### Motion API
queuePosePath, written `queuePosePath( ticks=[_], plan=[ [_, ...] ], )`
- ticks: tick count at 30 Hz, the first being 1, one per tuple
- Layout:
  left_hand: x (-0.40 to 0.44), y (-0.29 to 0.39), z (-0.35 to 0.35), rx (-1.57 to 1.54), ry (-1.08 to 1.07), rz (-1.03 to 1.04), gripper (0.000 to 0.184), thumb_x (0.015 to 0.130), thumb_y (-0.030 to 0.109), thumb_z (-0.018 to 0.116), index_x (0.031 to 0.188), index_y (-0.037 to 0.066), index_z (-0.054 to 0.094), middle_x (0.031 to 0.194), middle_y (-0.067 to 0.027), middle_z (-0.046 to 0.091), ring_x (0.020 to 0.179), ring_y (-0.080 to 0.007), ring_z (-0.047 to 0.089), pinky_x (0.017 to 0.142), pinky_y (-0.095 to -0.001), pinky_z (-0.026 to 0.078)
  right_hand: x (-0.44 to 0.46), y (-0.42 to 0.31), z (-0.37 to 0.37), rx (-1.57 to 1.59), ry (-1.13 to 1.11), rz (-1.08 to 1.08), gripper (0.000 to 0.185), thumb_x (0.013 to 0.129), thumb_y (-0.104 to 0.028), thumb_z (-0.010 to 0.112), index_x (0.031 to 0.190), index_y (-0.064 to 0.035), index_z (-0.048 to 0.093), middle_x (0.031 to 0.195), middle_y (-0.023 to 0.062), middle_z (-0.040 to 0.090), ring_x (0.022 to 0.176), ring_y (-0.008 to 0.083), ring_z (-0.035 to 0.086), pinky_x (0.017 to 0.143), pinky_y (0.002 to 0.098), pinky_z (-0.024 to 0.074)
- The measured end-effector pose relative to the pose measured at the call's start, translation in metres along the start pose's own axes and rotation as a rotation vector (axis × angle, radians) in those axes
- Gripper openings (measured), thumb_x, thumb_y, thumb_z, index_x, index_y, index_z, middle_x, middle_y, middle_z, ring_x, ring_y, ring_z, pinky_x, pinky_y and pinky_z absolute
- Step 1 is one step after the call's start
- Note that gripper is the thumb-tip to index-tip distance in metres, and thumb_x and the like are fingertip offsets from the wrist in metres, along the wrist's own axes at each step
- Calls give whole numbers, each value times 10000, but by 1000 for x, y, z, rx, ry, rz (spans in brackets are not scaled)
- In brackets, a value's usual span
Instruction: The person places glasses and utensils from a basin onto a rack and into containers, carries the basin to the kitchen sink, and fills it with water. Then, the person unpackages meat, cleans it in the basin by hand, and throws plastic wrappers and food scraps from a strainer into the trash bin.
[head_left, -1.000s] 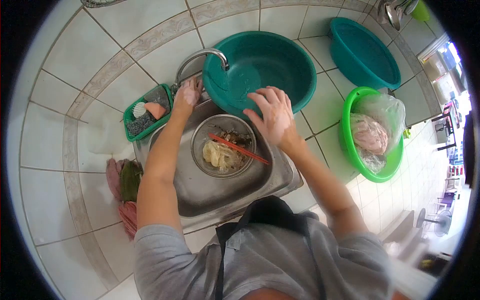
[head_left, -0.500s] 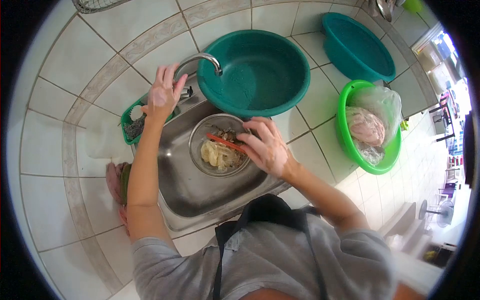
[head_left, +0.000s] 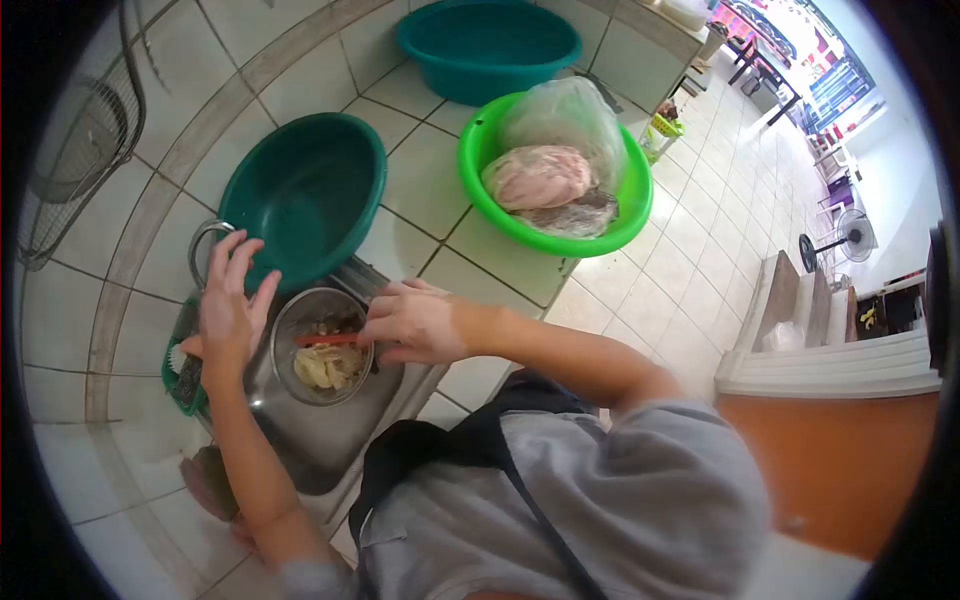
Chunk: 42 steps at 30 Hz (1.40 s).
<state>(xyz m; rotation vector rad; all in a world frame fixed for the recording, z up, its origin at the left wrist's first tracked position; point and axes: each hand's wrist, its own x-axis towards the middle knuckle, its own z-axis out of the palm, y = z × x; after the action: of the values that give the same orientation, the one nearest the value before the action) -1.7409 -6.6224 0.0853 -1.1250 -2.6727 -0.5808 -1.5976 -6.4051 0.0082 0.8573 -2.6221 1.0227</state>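
A round metal strainer (head_left: 288, 385) sits in the steel sink (head_left: 310, 460). Inside it lie pale yellowish scraps (head_left: 327, 368), darker bits behind them and a thin red-orange strip (head_left: 320, 341). At the strainer's right rim is my right hand (head_left: 415, 322), its fingers bent and apart, their tips beside the strip's end. I cannot tell whether they touch it. My left hand (head_left: 232, 310) is raised at the sink's left side, fingers spread and holding nothing. Just behind its fingertips shows the curved chrome faucet (head_left: 205, 240).
A dark teal basin (head_left: 310, 190) stands behind the sink. To its right, a bright green basin (head_left: 470, 190) holds bagged pale meat (head_left: 540, 178). Another teal basin (head_left: 490, 60) is farther back. A green caddy (head_left: 185, 385) with scrubbers sits left; a wire basket (head_left: 85, 150) hangs on the wall.
The camera view has swung right, so the sink and basins appear farther left and more floor shows. My left hand stays raised near the faucet; my right hand stays at the strainer's rim.
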Motion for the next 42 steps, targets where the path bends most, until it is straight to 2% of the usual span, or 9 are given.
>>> queuePosePath(
  ticks=[4,9,10,13,17,24,29,39,42],
  plan=[
    [-21,29,14,17,-41,58,365,850,148,666,1180,32,561,1291,-112,504,1027,-303,583,753,-364,514,-43,10,-69,383,16,245,301,821,-214,678,1101,-112,637,880,103,665,817,253,639,753,367,499],
    [-27,81,32,-103,-114,26,357,822,150,691,1140,29,584,1264,-108,528,1014,-304,578,670,-318,523,-121,94,-194,-109,604,520,400,820,-291,705,1144,-67,634,938,137,690,869,262,659,815,363,522],
    [-24,93,42,-220,-145,-58,350,805,169,703,1108,31,596,1247,-137,535,1101,-340,554,921,-392,448,-134,125,-210,-208,751,585,445,827,-361,698,1153,-65,631,969,160,685,901,294,655,846,381,518],
    [-8,131,87,-252,-147,69,374,793,177,717,1117,34,596,1240,-145,536,1117,-336,547,933,-393,441,-170,215,-220,-775,805,721,567,812,-503,674,1163,-60,627,1049,210,663,942,365,642,859,428,509],
    [29,190,150,-369,-80,107,467,787,231,741,1183,50,571,1284,-152,497,1147,-345,524,966,-407,430,-167,240,-197,-582,646,880,589,809,-549,643,1131,-55,642,1019,219,670,940,382,641,844,454,496],
    [63,232,198,-219,77,66,699,744,392,782,1331,140,498,1407,-237,339,1251,-437,397,1038,-483,379,-172,271,-217,-70,711,778,352,873,-367,605,1012,-56,689,881,190,683,832,311,660,757,397,483],
    [66,236,221,-354,49,-110,719,723,374,797,1345,170,498,1447,-240,298,1282,-439,366,1071,-494,349,-152,256,-246,343,880,675,231,898,-222,562,974,-46,692,803,6,646,740,90,539,649,267,436],
    [77,229,224,-181,14,-92,619,745,295,760,1308,170,534,1314,-110,526,1271,-433,384,1097,-509,296,-96,203,-329,631,736,518,194,921,-182,559,966,-27,667,706,-36,566,546,79,467,528,217,387],
    [81,231,217,-193,-23,-112,622,739,309,767,1300,166,540,1322,-115,519,1277,-436,378,1090,-514,305,-97,213,-356,761,714,429,177,935,-72,498,1051,11,605,827,51,602,609,96,509,546,249,418]
  ],
)
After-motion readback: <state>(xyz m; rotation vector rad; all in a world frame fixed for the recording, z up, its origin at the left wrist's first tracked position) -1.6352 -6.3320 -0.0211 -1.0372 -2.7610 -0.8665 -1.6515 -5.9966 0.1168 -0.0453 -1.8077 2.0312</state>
